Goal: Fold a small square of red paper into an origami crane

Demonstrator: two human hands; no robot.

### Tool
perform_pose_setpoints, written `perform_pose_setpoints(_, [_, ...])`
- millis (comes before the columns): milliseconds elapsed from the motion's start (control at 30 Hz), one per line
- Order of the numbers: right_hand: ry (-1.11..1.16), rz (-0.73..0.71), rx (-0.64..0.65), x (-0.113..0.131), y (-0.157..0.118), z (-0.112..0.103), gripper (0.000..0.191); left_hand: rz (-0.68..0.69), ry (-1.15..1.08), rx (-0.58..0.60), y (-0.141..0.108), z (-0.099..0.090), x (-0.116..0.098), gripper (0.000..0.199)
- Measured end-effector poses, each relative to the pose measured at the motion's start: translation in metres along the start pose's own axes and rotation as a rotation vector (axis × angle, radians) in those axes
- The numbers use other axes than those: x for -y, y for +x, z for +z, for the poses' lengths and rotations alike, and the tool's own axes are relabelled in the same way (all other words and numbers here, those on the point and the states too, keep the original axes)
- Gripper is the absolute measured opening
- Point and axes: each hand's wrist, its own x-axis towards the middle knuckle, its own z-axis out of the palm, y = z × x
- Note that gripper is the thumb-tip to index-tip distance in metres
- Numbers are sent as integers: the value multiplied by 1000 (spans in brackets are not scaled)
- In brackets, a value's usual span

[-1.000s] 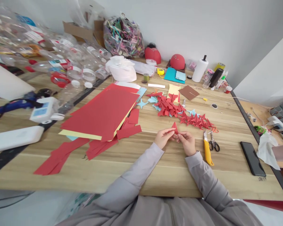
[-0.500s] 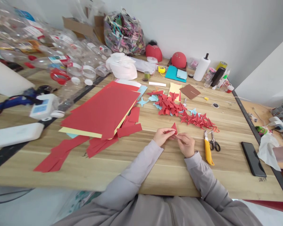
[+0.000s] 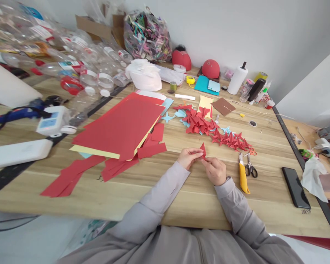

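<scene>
A small folded red paper piece (image 3: 203, 149), pointed at its top, is pinched between my two hands above the wooden table (image 3: 181, 201). My left hand (image 3: 189, 157) grips its left side with thumb and fingers. The fingertips of my right hand (image 3: 215, 170) close on its lower right edge. Behind the hands lies a heap of folded red paper stars (image 3: 199, 121), with some light blue ones (image 3: 168, 117) among and beside it. Large red sheets (image 3: 121, 124) are stacked to the left, with cut red strips (image 3: 151, 150) next to them.
Right of my hands lie a yellow cutter (image 3: 243, 178), black scissors (image 3: 251, 168) and a black phone (image 3: 295, 187). Plastic bottles (image 3: 89, 77) crowd the back left. Along the back stand a bag of scraps (image 3: 147, 36), red domes (image 3: 210, 69) and a white roll (image 3: 237, 80).
The view has shifted slightly. My right hand's fingers have moved a little inward and curled more at the red piece's lower edge; my left hand keeps its hold.
</scene>
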Motion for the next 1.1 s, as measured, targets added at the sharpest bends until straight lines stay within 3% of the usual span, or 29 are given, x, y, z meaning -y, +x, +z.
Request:
perform_pose_setpoints(233, [-111,-128,12,2,2,3,30,18,-118,-1,-1,3,0,30])
perform_pose_setpoints(533, [67,-124,63,4,2,6,34,43,-125,-4,-2,6,1,27])
perform_pose_setpoints(667, [340,24,69,10,5,1,22,81,-104,-37,-2,6,2,26])
perform_pose_setpoints(767, [524,265,39,11,10,-2,15,86,-80,-45,-1,7,3,25])
perform_pose_setpoints(900, [747,535,2,7,12,0,22,96,-35,-22,1,5,7,24])
perform_pose_setpoints(1100, [848,612,5,3,11,4,22,113,49,-4,3,2,14,22])
